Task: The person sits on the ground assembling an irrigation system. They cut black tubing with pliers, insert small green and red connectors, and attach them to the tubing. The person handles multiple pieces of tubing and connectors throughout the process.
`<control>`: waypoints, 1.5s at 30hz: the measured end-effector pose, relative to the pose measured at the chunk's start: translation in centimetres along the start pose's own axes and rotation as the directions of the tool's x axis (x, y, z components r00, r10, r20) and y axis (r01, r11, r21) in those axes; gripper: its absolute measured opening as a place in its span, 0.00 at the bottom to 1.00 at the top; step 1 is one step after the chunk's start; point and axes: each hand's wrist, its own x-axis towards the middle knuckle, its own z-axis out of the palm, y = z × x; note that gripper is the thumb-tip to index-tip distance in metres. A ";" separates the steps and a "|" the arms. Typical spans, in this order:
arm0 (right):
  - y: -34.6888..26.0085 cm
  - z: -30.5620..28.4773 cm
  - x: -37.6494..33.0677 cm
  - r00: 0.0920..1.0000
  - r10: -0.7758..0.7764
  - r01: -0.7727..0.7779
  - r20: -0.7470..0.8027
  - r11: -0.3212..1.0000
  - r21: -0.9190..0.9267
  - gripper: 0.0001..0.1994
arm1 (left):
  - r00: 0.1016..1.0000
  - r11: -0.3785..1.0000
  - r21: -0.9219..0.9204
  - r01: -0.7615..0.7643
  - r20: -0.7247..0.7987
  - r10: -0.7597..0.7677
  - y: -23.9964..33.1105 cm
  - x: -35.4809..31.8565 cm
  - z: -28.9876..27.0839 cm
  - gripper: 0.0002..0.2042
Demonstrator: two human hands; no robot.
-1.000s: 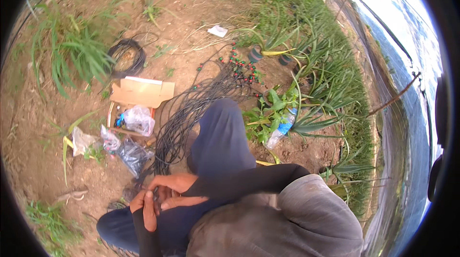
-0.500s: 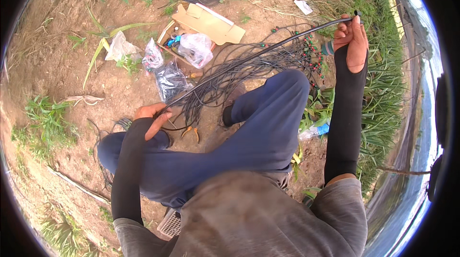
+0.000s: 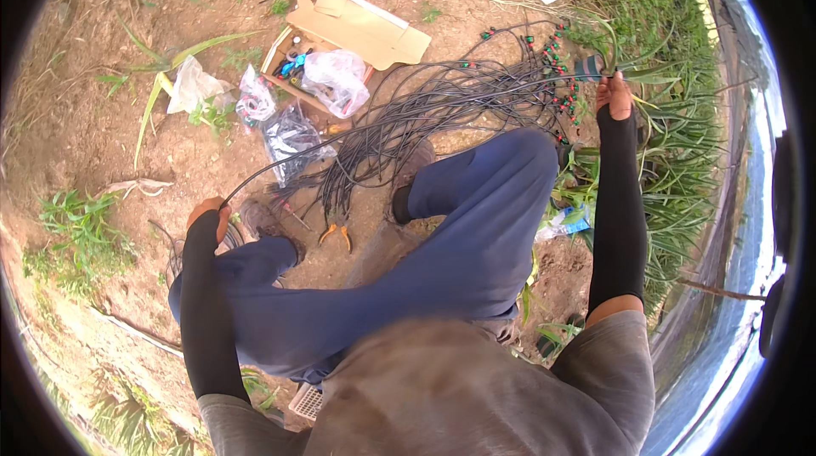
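The left hand (image 3: 208, 211) has its fingers closed around 1 end of a thin black tube (image 3: 382, 120), low by the left knee. The right hand (image 3: 614, 95), stretched far out over the grass, grips the other end, fingers pressed shut. The tube runs taut between the 2 hands, above a tangled bundle of black drip lines (image 3: 442, 103) with red-green emitters on the soil. Orange-handled pliers (image 3: 336, 235) lie near the shoe; beyond sit a cardboard box (image 3: 361, 27) and clear plastic bags (image 3: 336, 78).

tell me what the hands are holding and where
One thin black tube, stretched between them: left hand grips one end, right hand the other.
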 end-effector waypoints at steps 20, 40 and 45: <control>4.2 -0.5 5.1 1.000 -0.010 0.014 0.019 0.980 -0.196 0.31 | 0.920 0.944 -0.084 -0.319 0.210 0.330 22.2 9.4 6.5 0.37; 4.5 14.4 -22.3 0.810 -0.152 0.566 0.566 -0.052 -0.823 0.08 | 0.927 0.945 -0.061 -0.321 0.187 0.326 15.2 8.1 -2.6 0.25; 5.2 15.0 -23.2 0.881 -0.137 0.445 0.453 -0.083 -0.892 0.09 | 0.941 0.958 -0.021 -0.285 -0.197 0.276 10.4 9.5 -5.3 0.23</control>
